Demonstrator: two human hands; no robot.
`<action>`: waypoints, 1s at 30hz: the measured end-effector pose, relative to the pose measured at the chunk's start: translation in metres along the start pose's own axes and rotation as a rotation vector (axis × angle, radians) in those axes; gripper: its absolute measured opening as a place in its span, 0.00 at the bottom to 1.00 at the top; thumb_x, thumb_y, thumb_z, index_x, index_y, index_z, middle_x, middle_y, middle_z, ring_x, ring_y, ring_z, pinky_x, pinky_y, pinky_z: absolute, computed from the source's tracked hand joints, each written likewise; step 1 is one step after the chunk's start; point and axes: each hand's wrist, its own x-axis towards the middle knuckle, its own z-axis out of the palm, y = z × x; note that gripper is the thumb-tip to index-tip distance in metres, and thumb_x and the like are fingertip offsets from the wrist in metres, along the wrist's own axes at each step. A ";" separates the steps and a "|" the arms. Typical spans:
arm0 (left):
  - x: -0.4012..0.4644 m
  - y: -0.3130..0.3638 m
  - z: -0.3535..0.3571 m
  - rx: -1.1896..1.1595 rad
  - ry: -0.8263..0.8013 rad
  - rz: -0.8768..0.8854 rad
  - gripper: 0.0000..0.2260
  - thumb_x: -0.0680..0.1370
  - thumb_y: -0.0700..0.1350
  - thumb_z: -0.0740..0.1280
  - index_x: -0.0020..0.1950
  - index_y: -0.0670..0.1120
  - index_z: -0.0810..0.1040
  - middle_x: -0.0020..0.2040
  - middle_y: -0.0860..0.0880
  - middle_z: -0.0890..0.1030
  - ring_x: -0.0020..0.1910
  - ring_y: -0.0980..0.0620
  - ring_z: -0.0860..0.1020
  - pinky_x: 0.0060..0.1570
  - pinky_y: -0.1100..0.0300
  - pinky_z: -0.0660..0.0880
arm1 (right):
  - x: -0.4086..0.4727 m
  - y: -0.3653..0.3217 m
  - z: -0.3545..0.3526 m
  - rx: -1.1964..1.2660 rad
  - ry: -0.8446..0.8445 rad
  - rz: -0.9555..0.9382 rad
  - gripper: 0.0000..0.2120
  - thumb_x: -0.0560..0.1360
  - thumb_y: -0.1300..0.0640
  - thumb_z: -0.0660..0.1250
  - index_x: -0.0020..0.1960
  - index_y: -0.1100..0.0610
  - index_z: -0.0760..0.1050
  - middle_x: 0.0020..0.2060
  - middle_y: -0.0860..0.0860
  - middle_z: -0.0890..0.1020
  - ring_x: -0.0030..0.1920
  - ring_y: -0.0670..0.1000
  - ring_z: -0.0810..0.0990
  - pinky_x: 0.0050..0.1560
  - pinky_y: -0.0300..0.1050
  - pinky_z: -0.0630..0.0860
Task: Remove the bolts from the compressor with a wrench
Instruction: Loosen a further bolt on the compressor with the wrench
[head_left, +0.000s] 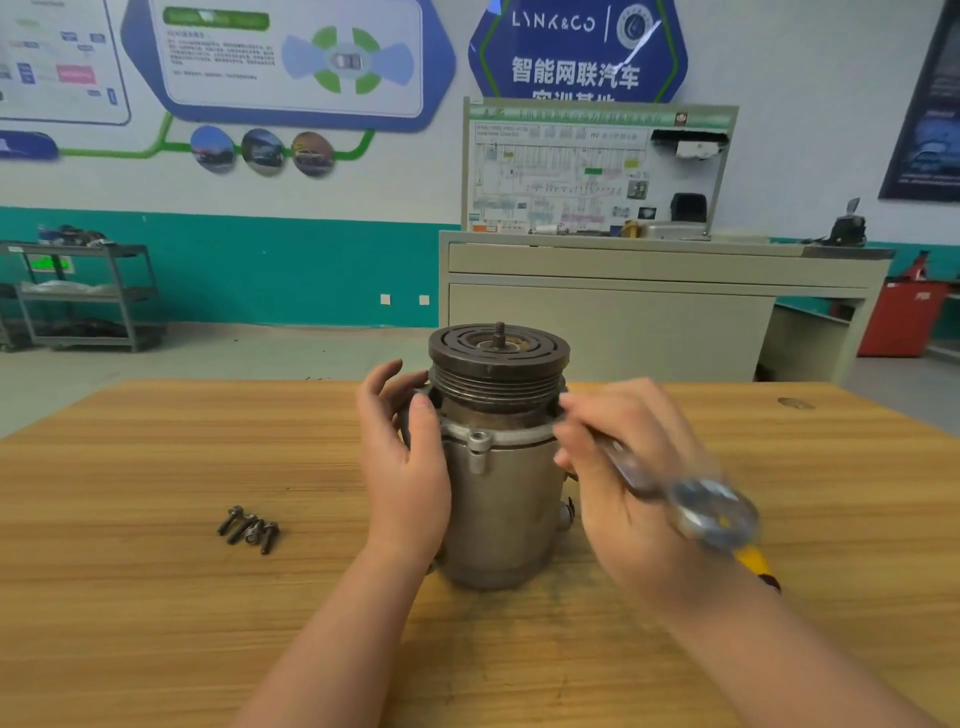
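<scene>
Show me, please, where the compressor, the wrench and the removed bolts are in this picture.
compressor (506, 499): head view, on the front of its grey metal body.
wrench (711, 512): head view, on its blurred round head, beside the right wrist.
removed bolts (249, 529): head view, on the middle of the small pile on the table.

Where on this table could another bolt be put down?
Bare wood lies left of the loose bolts and along the table near edge. Crowded: around the compressor, between left hand and right hand.
</scene>
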 end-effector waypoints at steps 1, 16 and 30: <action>0.000 0.001 -0.001 0.028 0.008 0.014 0.12 0.78 0.50 0.58 0.61 0.60 0.67 0.58 0.56 0.77 0.59 0.59 0.76 0.60 0.62 0.72 | -0.005 0.000 0.001 0.056 0.051 0.027 0.14 0.84 0.51 0.56 0.50 0.58 0.74 0.39 0.55 0.78 0.32 0.51 0.78 0.37 0.38 0.75; 0.005 0.055 0.018 1.012 -0.495 0.753 0.16 0.72 0.54 0.74 0.59 0.56 0.83 0.73 0.48 0.72 0.71 0.41 0.69 0.68 0.36 0.64 | 0.033 0.064 0.009 1.183 0.455 1.268 0.12 0.84 0.56 0.51 0.44 0.57 0.68 0.24 0.51 0.73 0.15 0.45 0.61 0.18 0.31 0.56; 0.021 0.087 0.041 1.226 -0.729 0.404 0.13 0.76 0.59 0.67 0.60 0.61 0.80 0.78 0.60 0.57 0.69 0.58 0.49 0.62 0.53 0.48 | 0.025 0.065 0.006 1.284 0.468 1.235 0.13 0.84 0.54 0.52 0.44 0.57 0.68 0.25 0.53 0.75 0.16 0.47 0.64 0.19 0.33 0.60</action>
